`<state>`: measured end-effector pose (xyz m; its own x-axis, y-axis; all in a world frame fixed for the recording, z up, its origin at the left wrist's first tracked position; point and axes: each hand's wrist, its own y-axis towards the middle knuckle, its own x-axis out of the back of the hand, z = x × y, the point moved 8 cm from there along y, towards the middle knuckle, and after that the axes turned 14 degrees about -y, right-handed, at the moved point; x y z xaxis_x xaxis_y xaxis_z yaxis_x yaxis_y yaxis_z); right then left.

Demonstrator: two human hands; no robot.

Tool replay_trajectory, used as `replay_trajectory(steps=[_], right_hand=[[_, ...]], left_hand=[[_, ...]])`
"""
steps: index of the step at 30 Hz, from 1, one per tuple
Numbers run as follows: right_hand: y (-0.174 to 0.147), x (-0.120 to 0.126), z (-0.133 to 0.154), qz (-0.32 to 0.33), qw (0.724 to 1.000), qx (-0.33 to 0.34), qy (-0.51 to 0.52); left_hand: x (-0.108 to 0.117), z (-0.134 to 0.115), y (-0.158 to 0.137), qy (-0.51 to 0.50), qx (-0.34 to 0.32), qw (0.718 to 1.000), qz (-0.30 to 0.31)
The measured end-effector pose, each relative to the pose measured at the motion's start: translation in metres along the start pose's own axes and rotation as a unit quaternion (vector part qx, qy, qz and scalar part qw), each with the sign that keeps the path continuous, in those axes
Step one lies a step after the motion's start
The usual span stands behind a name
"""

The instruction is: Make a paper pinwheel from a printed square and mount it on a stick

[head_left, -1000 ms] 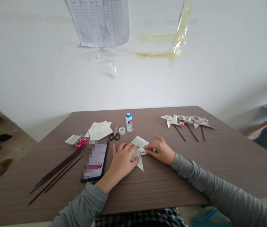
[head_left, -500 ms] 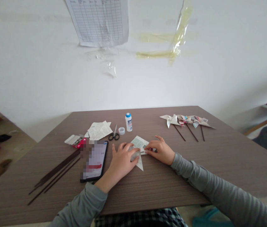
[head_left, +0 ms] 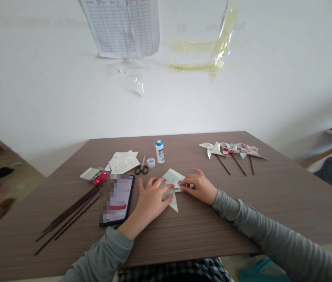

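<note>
A piece of printed paper (head_left: 172, 176) with a pointed corner lies on the table in front of me. My left hand (head_left: 153, 196) rests over its left part, fingers spread and pressing down, hiding some of it. At the paper's right side, my right hand (head_left: 198, 186) is closed in a pinch on the edge, thumb and forefinger together. Just beyond the paper are scissors (head_left: 141, 167) with black handles, a small clear cap (head_left: 151, 162) and a white bottle (head_left: 160, 152) with a blue top.
Left of my hands lie a phone (head_left: 121, 201), dark thin sticks (head_left: 69, 211), a small open red-and-white box (head_left: 94, 175) and loose printed sheets (head_left: 124, 161). Several paper pinwheels (head_left: 213, 149) on sticks lie at the back right. A wall (head_left: 166, 109) rises behind the table.
</note>
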<state>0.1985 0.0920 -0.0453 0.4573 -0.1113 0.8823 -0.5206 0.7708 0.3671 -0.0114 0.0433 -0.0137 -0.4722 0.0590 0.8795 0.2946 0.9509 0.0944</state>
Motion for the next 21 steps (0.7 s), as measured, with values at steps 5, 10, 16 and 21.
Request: replay_trajectory(steps=[5, 10, 16, 21], right_hand=[[0.0001, -0.0007, -0.0003, -0.003, 1.0, 0.005, -0.008], [-0.0003, 0.0015, 0.0004, -0.009, 1.0, 0.006, -0.015], [-0.001, 0.0001, -0.0012, 0.005, 1.0, -0.003, -0.016], [-0.0008, -0.0002, -0.0006, 0.007, 1.0, 0.001, -0.022]], left_hand=[[-0.002, 0.0005, 0.0007, -0.004, 0.002, 1.0, 0.006], [-0.0027, -0.001, 0.0004, -0.002, 0.005, 1.0, 0.007], [-0.0001, -0.0036, 0.0007, -0.012, 0.011, 1.0, 0.011], [-0.0007, -0.0033, 0.0015, -0.005, 0.01, 1.0, 0.015]])
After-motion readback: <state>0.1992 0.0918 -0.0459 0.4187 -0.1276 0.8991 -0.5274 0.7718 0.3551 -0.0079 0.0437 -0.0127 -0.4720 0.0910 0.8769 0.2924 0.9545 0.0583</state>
